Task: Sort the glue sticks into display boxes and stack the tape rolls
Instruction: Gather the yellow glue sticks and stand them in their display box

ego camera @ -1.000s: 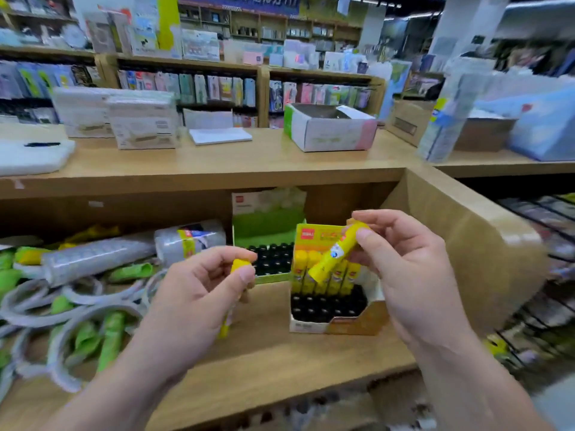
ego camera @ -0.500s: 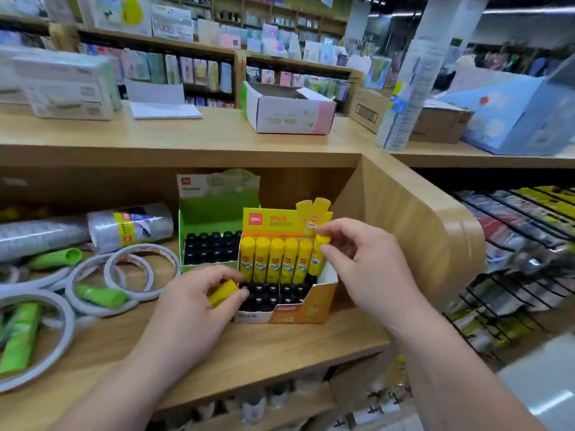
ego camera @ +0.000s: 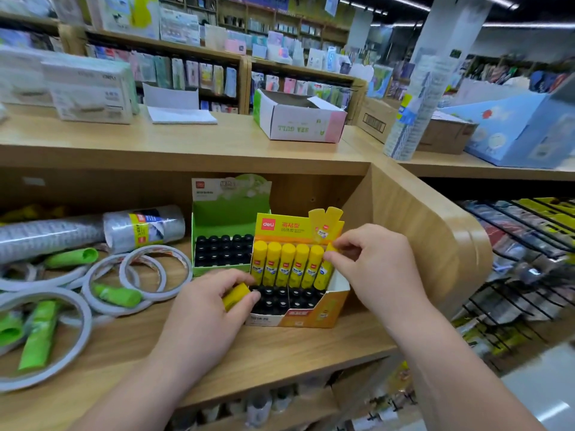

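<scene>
**Head view**

1. The yellow display box (ego camera: 311, 317) stands on the shelf (ego camera: 280, 362), right of centre. Its back row holds five upright yellow sticks (ego camera: 287, 264), and black round ends fill the front rows.
2. The sixth yellow stick (ego camera: 323, 270) stands at the right end of that row, long axis near vertical. The right hand (ego camera: 376, 262) pinches its top, grip closed on it from the right.
3. The spare yellow stick (ego camera: 235, 297) is in the left hand (ego camera: 211, 312), fingers curled round it. It sits just beside the box's left front corner, with its long axis tilted up to the right. By judgement it must be stood upright and carried rightward. A free slot cannot be made out.
4. The green display box (ego camera: 230, 209) stands behind and to the left, touching the yellow one.
5. The tape rolls (ego camera: 155, 272) and green glue sticks (ego camera: 71, 258) lie loose at the left, nearer the left hand.
</scene>
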`<state>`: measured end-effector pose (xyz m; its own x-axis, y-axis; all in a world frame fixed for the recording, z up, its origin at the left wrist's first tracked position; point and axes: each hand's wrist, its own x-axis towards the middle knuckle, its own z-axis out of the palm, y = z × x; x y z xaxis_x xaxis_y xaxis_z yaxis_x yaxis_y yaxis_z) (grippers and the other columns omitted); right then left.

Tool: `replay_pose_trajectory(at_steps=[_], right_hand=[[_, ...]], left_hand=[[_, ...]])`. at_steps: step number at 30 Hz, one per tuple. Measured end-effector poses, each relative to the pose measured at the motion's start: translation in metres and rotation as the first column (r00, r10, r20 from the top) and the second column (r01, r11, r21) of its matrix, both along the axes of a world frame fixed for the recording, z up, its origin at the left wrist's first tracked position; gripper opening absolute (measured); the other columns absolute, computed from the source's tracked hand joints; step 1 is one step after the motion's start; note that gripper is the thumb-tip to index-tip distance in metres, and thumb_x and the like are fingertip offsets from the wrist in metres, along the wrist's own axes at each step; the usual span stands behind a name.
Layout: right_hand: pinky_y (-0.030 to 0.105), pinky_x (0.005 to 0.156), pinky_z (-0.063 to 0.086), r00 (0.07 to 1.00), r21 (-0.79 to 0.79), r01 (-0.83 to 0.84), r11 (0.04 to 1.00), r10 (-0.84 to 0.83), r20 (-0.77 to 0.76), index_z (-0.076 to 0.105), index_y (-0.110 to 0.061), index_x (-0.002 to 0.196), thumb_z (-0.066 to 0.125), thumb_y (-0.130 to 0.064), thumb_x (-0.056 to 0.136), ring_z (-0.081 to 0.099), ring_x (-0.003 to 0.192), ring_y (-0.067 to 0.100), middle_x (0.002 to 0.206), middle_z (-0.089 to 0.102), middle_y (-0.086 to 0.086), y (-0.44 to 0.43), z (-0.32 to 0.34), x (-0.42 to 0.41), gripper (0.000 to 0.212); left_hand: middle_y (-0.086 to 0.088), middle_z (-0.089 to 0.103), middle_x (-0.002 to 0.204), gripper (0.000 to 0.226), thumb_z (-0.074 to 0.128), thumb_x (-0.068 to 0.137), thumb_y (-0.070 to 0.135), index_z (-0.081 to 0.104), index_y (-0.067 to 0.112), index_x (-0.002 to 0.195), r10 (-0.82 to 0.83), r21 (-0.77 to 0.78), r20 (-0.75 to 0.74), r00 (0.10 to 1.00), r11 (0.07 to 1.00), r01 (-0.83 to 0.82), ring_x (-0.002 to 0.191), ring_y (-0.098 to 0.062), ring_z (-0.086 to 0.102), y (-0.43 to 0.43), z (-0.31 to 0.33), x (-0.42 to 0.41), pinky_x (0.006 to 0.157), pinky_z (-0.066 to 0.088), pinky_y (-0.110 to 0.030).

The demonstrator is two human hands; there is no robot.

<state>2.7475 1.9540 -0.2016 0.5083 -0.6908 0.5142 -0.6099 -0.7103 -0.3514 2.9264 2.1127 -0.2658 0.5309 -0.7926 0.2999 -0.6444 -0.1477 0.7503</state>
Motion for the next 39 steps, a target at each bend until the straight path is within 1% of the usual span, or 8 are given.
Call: replay_pose_trajectory(at_steps=[5, 9, 13, 25, 30, 33, 36, 39], right_hand=[[0.025, 0.072, 0.054, 0.998, 0.005, -0.053, 0.999, 0.053, -0.026, 0.078, -0.02, 0.092, 0.08, -0.026, 0.083, 0.061, 0.08, 0.007, 0.087, 0.068, -0.008, -0.003, 0.0, 0.0, 0.011], [0.024, 0.078, 0.055, 0.995, -0.004, -0.103, 0.995, 0.103, -0.007, 0.079, -0.018, 0.09, 0.081, -0.018, 0.082, 0.064, 0.085, 0.007, 0.09, 0.072, -0.007, -0.005, -0.002, -0.002, 0.009], [0.026, 0.076, 0.056, 0.995, -0.005, -0.099, 0.995, 0.099, -0.021, 0.079, -0.019, 0.09, 0.079, -0.019, 0.084, 0.063, 0.085, 0.006, 0.091, 0.07, -0.009, -0.008, -0.002, -0.003, 0.006], [0.037, 0.076, 0.057, 0.992, -0.034, -0.097, 0.995, 0.094, -0.084, 0.079, -0.021, 0.088, 0.078, -0.023, 0.083, 0.063, 0.086, 0.012, 0.091, 0.073, -0.008, -0.007, 0.003, -0.002, 0.005], [0.029, 0.081, 0.052, 0.978, -0.034, -0.078, 0.996, 0.069, -0.197, 0.079, -0.023, 0.094, 0.071, -0.026, 0.09, 0.059, 0.095, 0.01, 0.1, 0.068, -0.011, -0.004, 0.007, 0.001, 0.009], [0.023, 0.08, 0.047, 0.965, -0.02, -0.072, 0.997, 0.065, -0.254, 0.078, -0.025, 0.1, 0.065, -0.028, 0.094, 0.055, 0.099, 0.009, 0.105, 0.063, -0.012, -0.001, 0.01, -0.001, 0.014], [0.024, 0.081, 0.046, 0.965, 0.004, -0.063, 0.998, 0.062, -0.255, 0.076, -0.025, 0.105, 0.063, -0.029, 0.095, 0.053, 0.1, 0.008, 0.106, 0.058, -0.013, 0.005, 0.013, -0.004, 0.017], [0.024, 0.079, 0.05, 0.992, -0.024, -0.104, 0.994, 0.102, -0.07, 0.075, -0.024, 0.105, 0.061, -0.03, 0.095, 0.056, 0.095, 0.005, 0.1, 0.061, -0.014, 0.025, 0.016, -0.002, 0.019]], left_hand=[[0.028, 0.063, 0.1, 0.016, 0.075, 0.085, 0.036, 0.071, 0.04, 0.101, -0.005, 0.013, 0.004, 1.0, 1.0, 0.005, 0.095, 0.009, 0.056, 0.001, -0.002, 0.001, 0.083, 0.046, -0.022], [0.029, 0.064, 0.1, 0.016, 0.074, 0.085, 0.038, 0.071, 0.04, 0.101, -0.013, 0.018, 0.003, 1.0, 1.0, 0.013, 0.096, 0.011, 0.055, 0.0, -0.002, 0.002, 0.08, 0.042, -0.016], [0.029, 0.064, 0.099, 0.015, 0.075, 0.085, 0.036, 0.071, 0.04, 0.099, -0.013, 0.017, 0.005, 1.0, 1.0, 0.013, 0.094, 0.012, 0.055, 0.0, -0.001, 0.002, 0.077, 0.039, -0.009], [0.031, 0.061, 0.1, 0.017, 0.073, 0.086, 0.038, 0.069, 0.041, 0.102, -0.022, 0.055, 0.023, 1.0, 0.998, 0.02, 0.096, 0.013, 0.053, 0.0, 0.002, 0.001, 0.077, 0.039, -0.011], [0.028, 0.062, 0.101, 0.015, 0.071, 0.088, 0.038, 0.071, 0.039, 0.102, -0.024, 0.056, 0.004, 1.0, 0.998, 0.024, 0.096, 0.01, 0.055, 0.001, 0.003, 0.0, 0.078, 0.04, -0.012], [0.023, 0.066, 0.092, 0.016, 0.063, 0.095, 0.025, 0.072, 0.037, 0.1, -0.027, -0.009, -0.175, 0.984, 1.0, 0.026, 0.086, 0.006, 0.06, 0.002, 0.005, 0.002, 0.075, 0.046, -0.019], [0.013, 0.069, 0.083, 0.039, 0.048, 0.099, 0.007, 0.074, 0.036, 0.103, -0.059, -0.076, -0.495, 0.867, 0.997, 0.024, 0.072, -0.008, 0.064, 0.008, 0.016, 0.001, 0.066, 0.053, -0.025], [0.007, 0.073, 0.097, 0.045, 0.05, 0.099, 0.0, 0.07, 0.037, 0.115, -0.148, -0.179, -0.638, 0.756, 0.983, 0.041, 0.085, -0.013, 0.071, 0.013, 0.026, 0.0, 0.073, 0.057, -0.025]])
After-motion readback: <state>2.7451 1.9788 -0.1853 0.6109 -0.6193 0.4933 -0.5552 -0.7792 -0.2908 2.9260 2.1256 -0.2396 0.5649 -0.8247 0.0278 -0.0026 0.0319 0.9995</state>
